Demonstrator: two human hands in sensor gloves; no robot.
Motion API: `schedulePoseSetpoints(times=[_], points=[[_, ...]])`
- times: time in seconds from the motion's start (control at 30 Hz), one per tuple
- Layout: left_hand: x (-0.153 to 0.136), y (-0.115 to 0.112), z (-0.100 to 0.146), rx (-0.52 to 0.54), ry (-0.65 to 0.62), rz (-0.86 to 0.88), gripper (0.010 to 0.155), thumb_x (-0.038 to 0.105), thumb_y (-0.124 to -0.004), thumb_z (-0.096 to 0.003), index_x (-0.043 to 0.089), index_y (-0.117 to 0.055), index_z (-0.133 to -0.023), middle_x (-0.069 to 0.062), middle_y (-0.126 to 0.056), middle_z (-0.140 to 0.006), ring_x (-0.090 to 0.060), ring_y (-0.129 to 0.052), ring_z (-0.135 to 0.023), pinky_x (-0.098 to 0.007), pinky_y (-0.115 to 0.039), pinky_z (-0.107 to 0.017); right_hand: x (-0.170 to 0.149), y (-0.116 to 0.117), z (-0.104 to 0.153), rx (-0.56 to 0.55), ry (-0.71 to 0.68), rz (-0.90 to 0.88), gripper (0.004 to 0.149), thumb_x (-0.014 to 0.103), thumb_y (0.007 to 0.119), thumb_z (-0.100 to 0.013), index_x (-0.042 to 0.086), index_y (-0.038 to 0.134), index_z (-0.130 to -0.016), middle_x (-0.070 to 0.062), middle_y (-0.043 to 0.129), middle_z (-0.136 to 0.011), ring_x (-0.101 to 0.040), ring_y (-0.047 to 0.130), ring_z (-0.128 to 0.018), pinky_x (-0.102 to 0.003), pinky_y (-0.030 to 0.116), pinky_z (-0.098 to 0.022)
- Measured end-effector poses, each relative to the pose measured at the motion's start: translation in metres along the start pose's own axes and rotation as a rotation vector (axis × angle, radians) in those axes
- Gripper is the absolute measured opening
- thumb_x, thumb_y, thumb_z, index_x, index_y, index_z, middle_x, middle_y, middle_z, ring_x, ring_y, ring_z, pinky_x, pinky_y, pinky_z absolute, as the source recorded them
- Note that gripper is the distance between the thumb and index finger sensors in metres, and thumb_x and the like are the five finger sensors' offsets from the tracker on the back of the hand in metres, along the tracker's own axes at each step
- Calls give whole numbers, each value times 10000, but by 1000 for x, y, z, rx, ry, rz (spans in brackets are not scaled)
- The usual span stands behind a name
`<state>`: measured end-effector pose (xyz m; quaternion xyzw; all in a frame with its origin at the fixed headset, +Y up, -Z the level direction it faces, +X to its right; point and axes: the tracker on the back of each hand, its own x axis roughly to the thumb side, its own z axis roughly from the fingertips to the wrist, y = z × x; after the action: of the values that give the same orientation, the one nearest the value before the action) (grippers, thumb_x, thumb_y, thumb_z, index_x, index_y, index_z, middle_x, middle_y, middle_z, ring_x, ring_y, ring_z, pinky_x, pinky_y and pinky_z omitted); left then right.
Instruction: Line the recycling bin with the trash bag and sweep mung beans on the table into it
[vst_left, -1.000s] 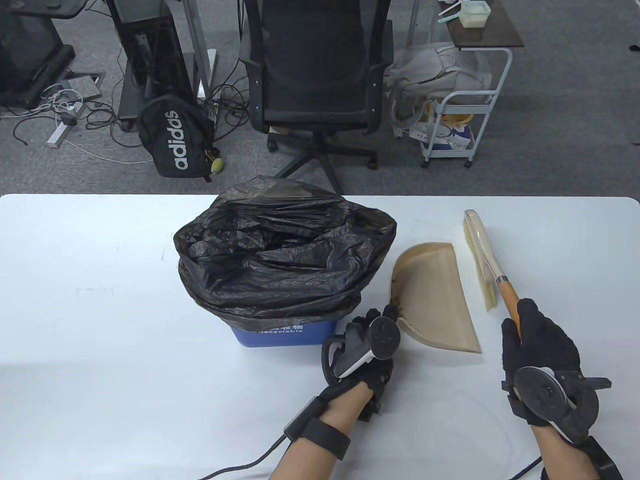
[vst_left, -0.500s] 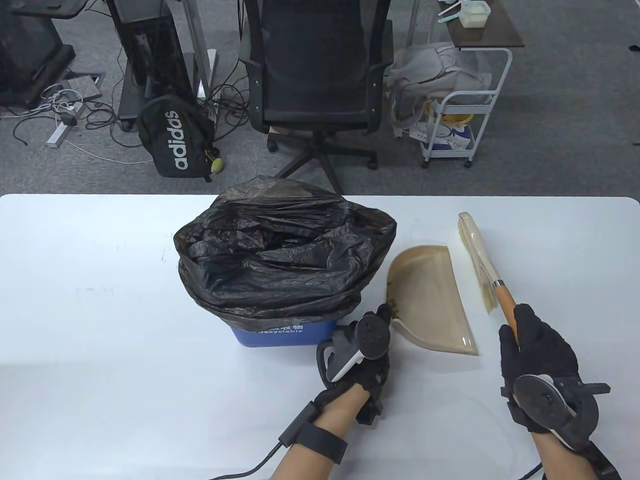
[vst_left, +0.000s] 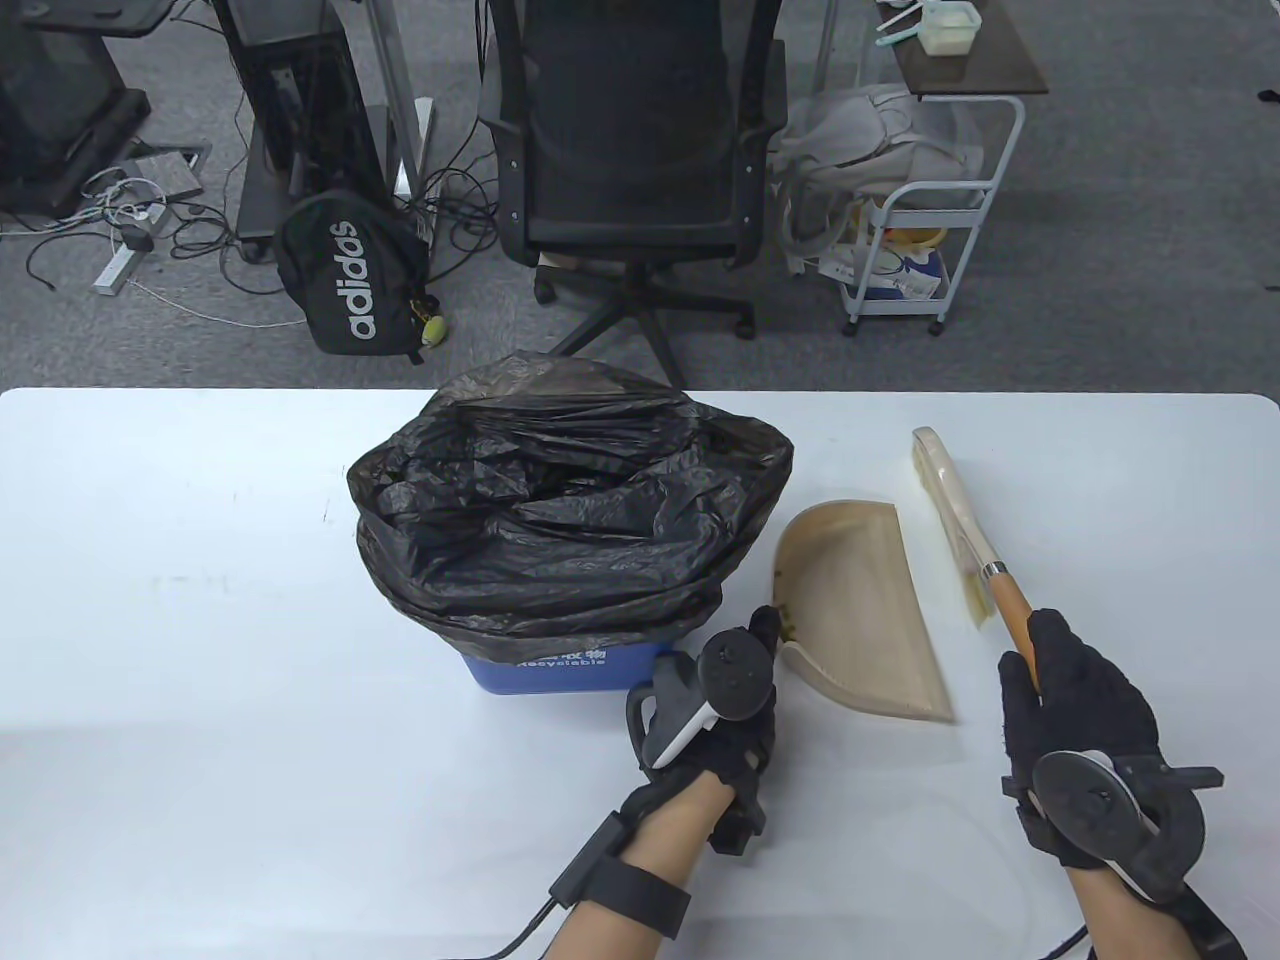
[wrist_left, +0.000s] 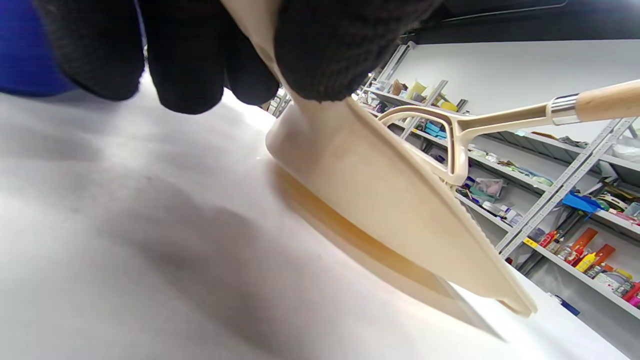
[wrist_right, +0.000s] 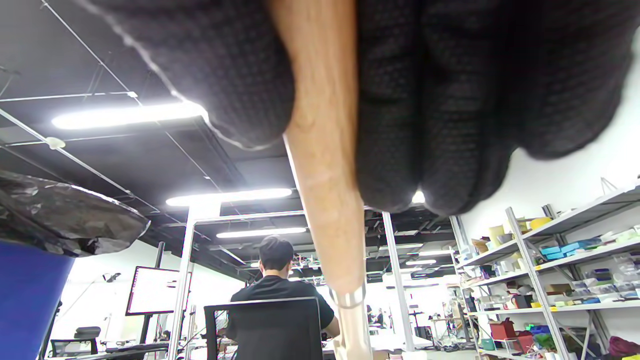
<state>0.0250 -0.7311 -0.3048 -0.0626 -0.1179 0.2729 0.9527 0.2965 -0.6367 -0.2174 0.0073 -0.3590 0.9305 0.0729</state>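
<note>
Both hands — left (vst_left: 715, 715), right (vst_left: 1075, 715) — curled, gripping.

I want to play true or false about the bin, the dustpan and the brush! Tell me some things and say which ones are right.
1. The blue recycling bin has a black trash bag over its top. True.
2. The left hand grips the brush. False: it holds the dustpan by its handle end.
3. The right hand grips the brush by its wooden handle. True.
4. The dustpan lies flat on the table. False: the left wrist view shows it tilted, only its front edge on the table.
5. The brush is left of the bin. False: it is right of the dustpan, which is right of the bin.
</note>
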Motion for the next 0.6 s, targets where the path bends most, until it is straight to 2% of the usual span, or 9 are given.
schedulePoseSetpoints(times=[0.17, 0.6], points=[[6, 10, 15, 16, -33, -24, 720, 123, -844, -485, 144, -515, -1125, -286, -759, -1077, -610, -823, -898, -740, -756, -575, -3, -1, 0, -2, 18, -8, 535, 302, 856, -473, -40, 865, -884, -284, 1018, -664, -483, 1064, -550, -600, 871, -394], [12, 48, 60, 66, -107, 48, 720, 119, -851, -482, 128, -524, -1124, -290, -773, -1064, -597, -844, -885, -741, -760, -569, -13, -5, 0, -6, 63, -36, 534, 305, 854, -475, -40, 864, -883, -283, 1018, -665, -483, 1064, -550, -598, 871, -394]])
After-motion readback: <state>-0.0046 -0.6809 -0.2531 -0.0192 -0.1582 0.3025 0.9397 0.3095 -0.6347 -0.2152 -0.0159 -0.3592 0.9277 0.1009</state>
